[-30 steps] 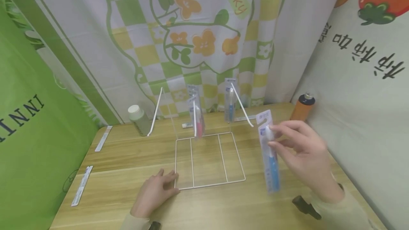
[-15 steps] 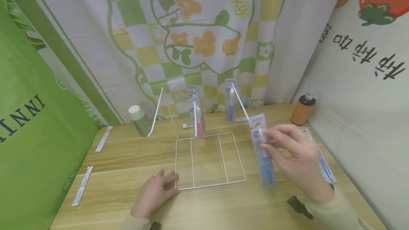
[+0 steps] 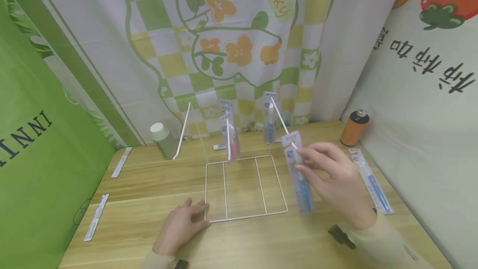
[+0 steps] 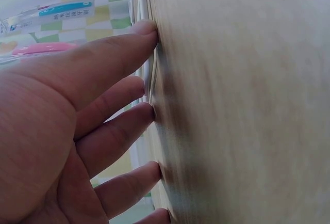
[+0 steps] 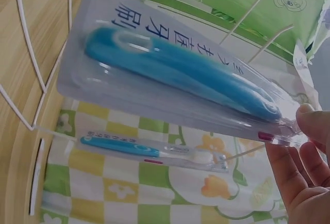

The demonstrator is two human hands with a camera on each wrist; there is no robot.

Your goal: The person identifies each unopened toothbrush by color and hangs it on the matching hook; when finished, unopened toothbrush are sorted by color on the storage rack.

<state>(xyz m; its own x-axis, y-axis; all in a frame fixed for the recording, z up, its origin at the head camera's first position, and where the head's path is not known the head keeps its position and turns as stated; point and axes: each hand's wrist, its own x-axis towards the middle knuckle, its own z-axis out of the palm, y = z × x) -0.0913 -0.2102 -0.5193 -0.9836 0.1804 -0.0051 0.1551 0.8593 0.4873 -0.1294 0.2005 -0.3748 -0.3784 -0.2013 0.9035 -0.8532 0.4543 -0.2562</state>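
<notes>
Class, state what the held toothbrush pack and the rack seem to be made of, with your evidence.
Toothbrush pack: clear glossy plastic blister, since the blue brush shows through and highlights glint. Rack: thin white rods, probably coated metal wire, judging by their slimness.

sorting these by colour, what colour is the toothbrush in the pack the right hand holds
Blue, in a clear pack; the right wrist view shows it best.

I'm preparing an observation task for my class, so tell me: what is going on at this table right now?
A person sits at a wooden table with a white wire rack. Their left hand rests flat on the table, fingertips at the rack's front left corner. Their right hand pinches a packaged blue toothbrush near its top, holding it at the tip of the rack's right-hand hook. Two packaged toothbrushes, a pink one and a blue one, already hang on the rack, and another pack lies on the table.
</notes>
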